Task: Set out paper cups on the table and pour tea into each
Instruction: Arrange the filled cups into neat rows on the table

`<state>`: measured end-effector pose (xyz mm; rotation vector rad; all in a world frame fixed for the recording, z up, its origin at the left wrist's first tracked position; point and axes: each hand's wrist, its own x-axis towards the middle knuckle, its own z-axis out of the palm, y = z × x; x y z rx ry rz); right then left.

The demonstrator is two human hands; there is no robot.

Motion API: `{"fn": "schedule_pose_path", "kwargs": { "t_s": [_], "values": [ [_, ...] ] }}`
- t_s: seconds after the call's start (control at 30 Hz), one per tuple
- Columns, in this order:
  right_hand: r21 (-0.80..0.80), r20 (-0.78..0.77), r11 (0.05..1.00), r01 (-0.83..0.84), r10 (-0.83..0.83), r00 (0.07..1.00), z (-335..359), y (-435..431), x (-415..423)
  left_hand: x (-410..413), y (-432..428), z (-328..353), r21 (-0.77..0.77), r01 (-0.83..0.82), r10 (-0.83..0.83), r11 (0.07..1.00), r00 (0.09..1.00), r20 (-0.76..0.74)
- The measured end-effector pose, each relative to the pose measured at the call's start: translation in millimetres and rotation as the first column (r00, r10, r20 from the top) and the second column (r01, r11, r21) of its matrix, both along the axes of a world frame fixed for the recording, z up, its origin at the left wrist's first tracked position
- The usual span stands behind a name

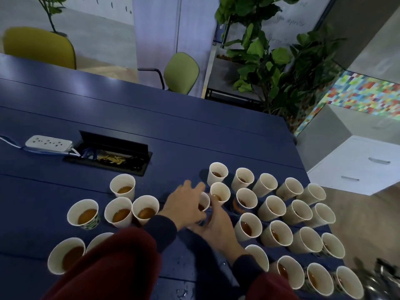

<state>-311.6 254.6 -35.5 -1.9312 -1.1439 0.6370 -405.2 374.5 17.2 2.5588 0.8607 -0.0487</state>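
Position of hands: both are at one paper cup (205, 201) near the centre of the blue desk (151, 118).

1. Left hand (186, 204): reaches forward from a maroon sleeve with a dark cuff. Its fingers are curled around the left side of the paper cup, holding it.
2. Right hand (218, 228): lies just below and to the right of the same cup, fingers spread and pointing toward its lower part. I cannot tell whether these fingers grip the cup or only touch it.

Position of task items:
- The held paper cup stands upright, just beside the nearest cups of the right block (275, 232), which is arranged in rows toward the desk's right edge.
- A left cluster (118, 207) of cups stands apart, to the left of my left arm.
- Brown tea (87, 215) is visible in the left cluster and in several cups of the right block. Other cups in that block face away, so their contents are hidden.

Other items: a white power strip (48, 144) lies beside an open cable hatch (112, 156) farther back on the desk.
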Motion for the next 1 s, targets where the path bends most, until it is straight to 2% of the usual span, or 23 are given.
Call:
{"fn": "schedule_pose_path", "kwargs": {
  "t_s": [0.1,0.3,0.37,0.47,0.57,0.63,0.83,1.0],
  "values": [
    [0.028,0.03,0.998,0.061,-0.061,0.998,-2,-11,-10,-4,-17,-2,-0.022,0.046,-0.046,0.999,0.999,-0.006],
    [-0.034,0.166,0.992,0.119,-0.112,0.98,-8,-26,-8,-18,-23,-4,-0.068,0.087,-0.087,0.994,0.996,0.007],
    [-0.054,0.2,0.974,0.221,-0.206,0.958,-9,-28,-5,-25,-17,-4,0.02,0.027,-0.027,0.999,1.0,-0.001],
    [-0.12,0.242,0.936,0.331,-0.296,0.924,-9,-29,0,-42,1,-11,0.179,-0.14,0.15,0.974,0.988,-0.043],
    [-0.208,0.275,0.907,0.367,-0.306,0.912,-12,-29,7,-62,18,-19,0.261,-0.238,0.286,0.935,0.945,-0.162],
    [-0.257,0.267,0.889,0.38,-0.312,0.912,-15,-28,10,-72,28,-26,0.26,-0.266,0.325,0.928,0.919,-0.222],
    [-0.342,0.256,0.872,0.351,-0.273,0.927,-15,-27,14,-86,43,-38,0.136,-0.219,0.248,0.966,0.936,-0.251],
    [-0.4,0.316,0.855,0.331,-0.211,0.925,-5,-28,16,-84,44,-36,0.181,-0.163,0.212,0.97,0.932,-0.294]
  ]
}}
